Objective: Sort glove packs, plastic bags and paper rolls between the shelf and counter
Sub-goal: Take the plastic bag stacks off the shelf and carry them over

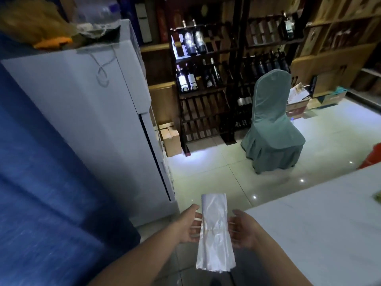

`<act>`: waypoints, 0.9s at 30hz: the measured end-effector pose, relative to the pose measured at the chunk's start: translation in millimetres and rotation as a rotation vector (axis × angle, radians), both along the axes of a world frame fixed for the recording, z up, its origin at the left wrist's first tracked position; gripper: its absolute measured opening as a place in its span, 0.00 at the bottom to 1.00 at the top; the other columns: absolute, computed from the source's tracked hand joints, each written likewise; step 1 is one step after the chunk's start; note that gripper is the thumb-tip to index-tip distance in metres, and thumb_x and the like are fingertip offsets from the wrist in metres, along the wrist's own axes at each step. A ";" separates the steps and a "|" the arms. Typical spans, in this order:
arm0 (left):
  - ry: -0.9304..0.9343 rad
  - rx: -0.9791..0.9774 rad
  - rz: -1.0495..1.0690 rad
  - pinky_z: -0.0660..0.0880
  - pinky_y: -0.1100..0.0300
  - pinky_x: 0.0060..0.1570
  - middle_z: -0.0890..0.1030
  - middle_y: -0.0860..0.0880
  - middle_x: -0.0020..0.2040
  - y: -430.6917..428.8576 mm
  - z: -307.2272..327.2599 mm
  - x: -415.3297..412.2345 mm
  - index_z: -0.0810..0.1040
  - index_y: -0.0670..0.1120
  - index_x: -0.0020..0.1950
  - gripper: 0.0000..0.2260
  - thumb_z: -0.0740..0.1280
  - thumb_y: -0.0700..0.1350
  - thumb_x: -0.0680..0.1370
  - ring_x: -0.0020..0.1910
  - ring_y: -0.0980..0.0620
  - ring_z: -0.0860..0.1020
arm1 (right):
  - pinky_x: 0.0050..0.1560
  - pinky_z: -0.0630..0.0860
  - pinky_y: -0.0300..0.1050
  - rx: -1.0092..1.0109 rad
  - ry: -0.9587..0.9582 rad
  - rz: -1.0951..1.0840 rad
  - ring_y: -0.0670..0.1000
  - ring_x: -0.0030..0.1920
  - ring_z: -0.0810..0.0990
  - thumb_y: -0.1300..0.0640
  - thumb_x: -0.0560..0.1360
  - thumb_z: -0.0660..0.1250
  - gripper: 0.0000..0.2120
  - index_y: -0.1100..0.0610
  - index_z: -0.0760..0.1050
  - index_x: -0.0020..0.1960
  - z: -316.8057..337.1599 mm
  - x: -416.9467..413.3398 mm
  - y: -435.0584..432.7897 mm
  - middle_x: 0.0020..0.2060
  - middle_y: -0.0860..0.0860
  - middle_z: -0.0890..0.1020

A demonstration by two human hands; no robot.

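A flat, long pack of clear plastic bags (pixel 214 230) lies across the fingers of both hands, low in the middle of the view, above the tiled floor. My left hand (pixel 186 227) supports its left edge, palm turned inward and fingers straight under the pack. From the other side my right hand (pixel 246 231) does the same, thumb up. Neither hand curls round the pack. The counter with a white cover (pixel 321 223) begins just right of my right hand. No glove packs or paper rolls are in view.
A tall grey cabinet (pixel 86 120) stands at the left with cloth and bags on top, blue fabric (pixel 41 193) in front of it. Dark wine racks (pixel 206 79) line the back wall. A chair in a green cover (pixel 272 124) stands on the tiled floor (pixel 216 174). Cardboard boxes (pixel 171 141) sit by the rack.
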State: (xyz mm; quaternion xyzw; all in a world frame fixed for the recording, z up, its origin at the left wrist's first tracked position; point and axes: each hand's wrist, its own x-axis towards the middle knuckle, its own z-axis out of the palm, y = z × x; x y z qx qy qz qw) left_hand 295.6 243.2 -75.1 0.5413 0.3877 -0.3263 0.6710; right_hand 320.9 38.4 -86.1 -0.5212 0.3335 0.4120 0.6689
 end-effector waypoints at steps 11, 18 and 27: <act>-0.018 -0.032 -0.050 0.78 0.50 0.56 0.83 0.42 0.53 24.4 15.3 204.1 0.79 0.42 0.59 0.21 0.62 0.59 0.79 0.52 0.43 0.80 | 0.47 0.79 0.52 -0.005 -0.017 -0.101 0.58 0.45 0.78 0.47 0.79 0.62 0.17 0.62 0.78 0.50 13.3 190.4 20.8 0.44 0.58 0.80; -0.002 -0.045 -0.286 0.77 0.50 0.56 0.82 0.43 0.51 19.1 6.8 350.8 0.80 0.42 0.58 0.20 0.61 0.58 0.80 0.51 0.44 0.80 | 0.48 0.79 0.52 0.001 0.014 -0.341 0.60 0.51 0.80 0.47 0.80 0.61 0.21 0.63 0.78 0.59 9.4 287.5 16.6 0.52 0.59 0.82; -0.027 -0.041 -0.654 0.76 0.48 0.58 0.83 0.43 0.55 -46.7 15.2 501.5 0.79 0.43 0.59 0.21 0.59 0.59 0.81 0.55 0.43 0.80 | 0.52 0.77 0.55 0.006 0.004 -0.694 0.60 0.53 0.80 0.47 0.82 0.59 0.21 0.64 0.77 0.59 22.5 368.9 -17.4 0.53 0.60 0.82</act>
